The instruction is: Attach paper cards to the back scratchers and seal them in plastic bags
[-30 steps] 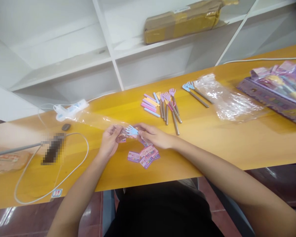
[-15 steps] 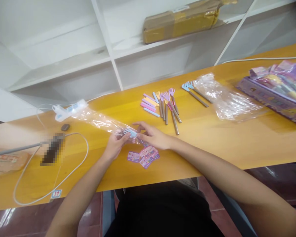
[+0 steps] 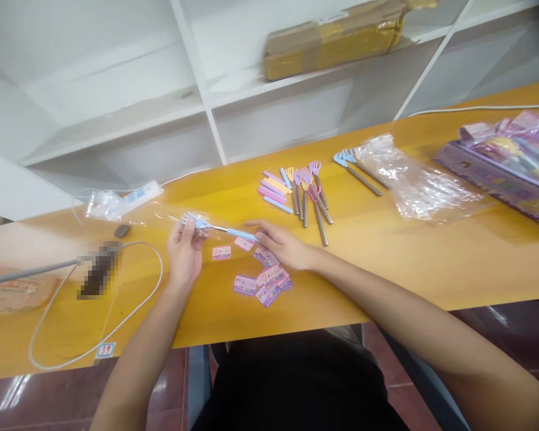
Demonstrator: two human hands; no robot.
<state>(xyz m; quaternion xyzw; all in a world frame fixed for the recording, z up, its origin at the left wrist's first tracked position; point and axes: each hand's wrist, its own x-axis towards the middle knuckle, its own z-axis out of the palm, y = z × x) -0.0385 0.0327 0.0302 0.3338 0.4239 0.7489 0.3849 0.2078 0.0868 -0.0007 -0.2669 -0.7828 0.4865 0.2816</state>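
Tag [image 3: 105, 349] reads "39"; cards [image 3: 269, 278] nr held scratcher [image 3: 239, 234] illeg.

Got both bare arms [image 3: 139, 347] out front, pinching with the left hand [image 3: 185, 249] around eleven o'clock from the torso [image 3: 291, 383], thumb [image 3: 189, 227] on top, and with the right hand [image 3: 287, 246] near twelve (index finger [image 3: 258, 223] kinda sticking out).

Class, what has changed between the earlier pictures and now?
The left hand moved left and slightly forward, holding the blue back scratcher by its head; the shaft and handle now show, with the right hand at the handle's end. Two pink cards now lie uncovered. The right hand barely moved; the other back scratchers stayed put.
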